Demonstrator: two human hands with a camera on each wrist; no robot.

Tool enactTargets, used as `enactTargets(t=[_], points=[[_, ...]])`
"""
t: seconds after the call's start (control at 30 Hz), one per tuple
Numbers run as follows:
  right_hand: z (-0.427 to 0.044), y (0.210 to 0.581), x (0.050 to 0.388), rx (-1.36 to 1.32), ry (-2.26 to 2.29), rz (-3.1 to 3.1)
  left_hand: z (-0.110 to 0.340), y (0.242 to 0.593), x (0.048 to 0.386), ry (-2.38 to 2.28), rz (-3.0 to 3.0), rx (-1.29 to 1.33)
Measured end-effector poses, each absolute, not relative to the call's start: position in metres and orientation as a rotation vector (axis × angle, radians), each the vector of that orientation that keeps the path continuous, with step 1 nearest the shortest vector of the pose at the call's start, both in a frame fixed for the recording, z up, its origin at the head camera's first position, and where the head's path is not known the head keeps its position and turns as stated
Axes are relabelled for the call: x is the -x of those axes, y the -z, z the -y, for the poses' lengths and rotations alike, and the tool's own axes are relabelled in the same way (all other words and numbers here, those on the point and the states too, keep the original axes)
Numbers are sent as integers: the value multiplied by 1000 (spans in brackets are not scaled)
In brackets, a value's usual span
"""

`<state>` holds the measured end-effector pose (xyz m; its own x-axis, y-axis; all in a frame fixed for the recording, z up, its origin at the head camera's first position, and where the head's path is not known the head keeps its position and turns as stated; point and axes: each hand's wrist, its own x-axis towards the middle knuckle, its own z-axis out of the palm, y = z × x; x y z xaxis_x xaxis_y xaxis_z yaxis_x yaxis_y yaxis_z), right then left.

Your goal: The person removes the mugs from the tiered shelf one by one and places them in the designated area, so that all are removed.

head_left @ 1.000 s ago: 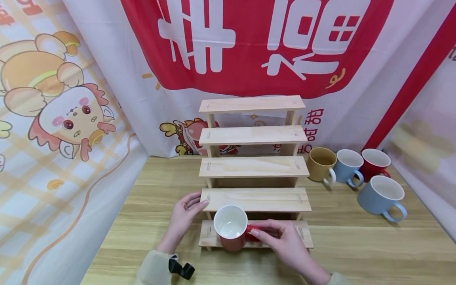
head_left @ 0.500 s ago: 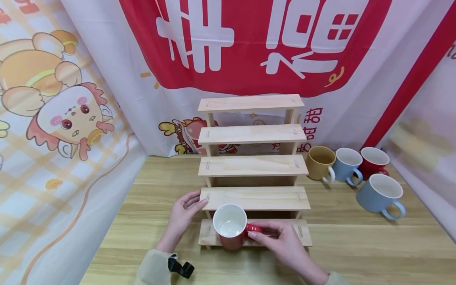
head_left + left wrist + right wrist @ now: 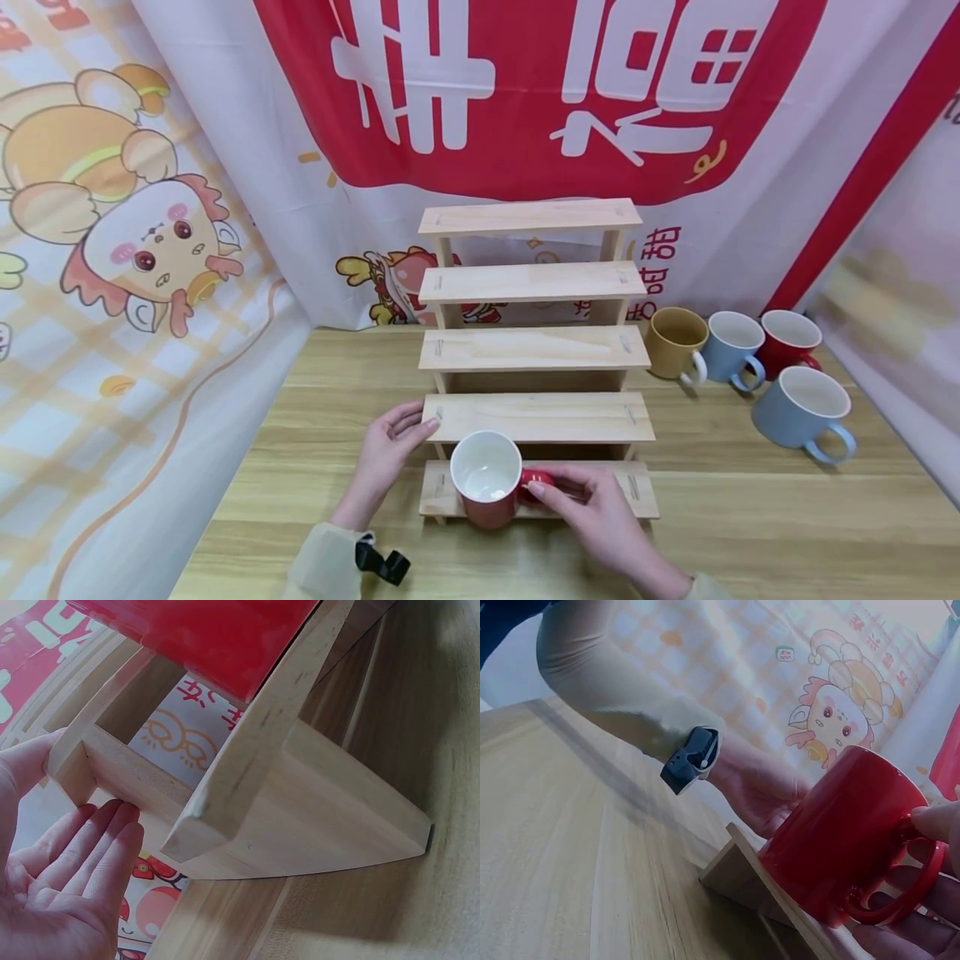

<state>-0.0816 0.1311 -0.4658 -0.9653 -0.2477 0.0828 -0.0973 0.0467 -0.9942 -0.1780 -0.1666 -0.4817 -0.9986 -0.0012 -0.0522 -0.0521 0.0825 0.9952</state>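
Note:
A red mug with a white inside stands on the lowest step of a stepped wooden rack. My right hand holds the mug's handle between thumb and fingers, on the mug's right side. In the right wrist view the red handle shows with fingers bent about it. At the rack's left end my left hand grips the second-lowest step. Its thumb lies on top, and the left wrist view has its fingertips against the wood beneath. The mug's base is partly hidden in the head view.
Right of the rack stand a mustard mug with a white handle, a light blue mug and a red mug. Another blue mug stands nearer. Printed cloth hangs behind and at the sides of the wooden table.

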Motion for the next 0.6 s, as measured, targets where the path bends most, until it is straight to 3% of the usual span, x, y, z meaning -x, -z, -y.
enactTargets(t=[0.6], points=[[-134,474,83,365,2128,-2163,166,483,179,-2122,-2280,56]])
